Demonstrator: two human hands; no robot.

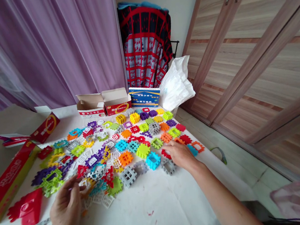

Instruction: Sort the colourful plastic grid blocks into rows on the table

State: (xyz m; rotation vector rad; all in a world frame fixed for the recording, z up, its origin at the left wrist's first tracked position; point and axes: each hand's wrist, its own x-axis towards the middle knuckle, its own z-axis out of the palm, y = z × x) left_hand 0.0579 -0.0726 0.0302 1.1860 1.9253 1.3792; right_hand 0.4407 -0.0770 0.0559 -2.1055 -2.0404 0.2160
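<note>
Interlocking plastic building pieces in many colours lie spread over the table. My left hand (65, 203) is at the near left edge of the pile, thumb and fingers curled together; what lies between them, if anything, is too small to make out. White lattice window pieces (107, 200) and a red triangular piece (109, 177) lie to its right. At the right side of the pile, the fingers of my right hand (180, 154) close on a red square piece (165, 154), partly hidden by them. A grey square piece (169, 166) lies just below that hand, and a light green frame (156, 143) is beyond it.
At left stands a large open red carton (11, 173), with a red notched piece (30, 209) before it. Two small open boxes (117, 102), a blue box (145, 97) and a white plastic bag (177, 83) line the back. A wardrobe (256, 58) stands beyond the right edge.
</note>
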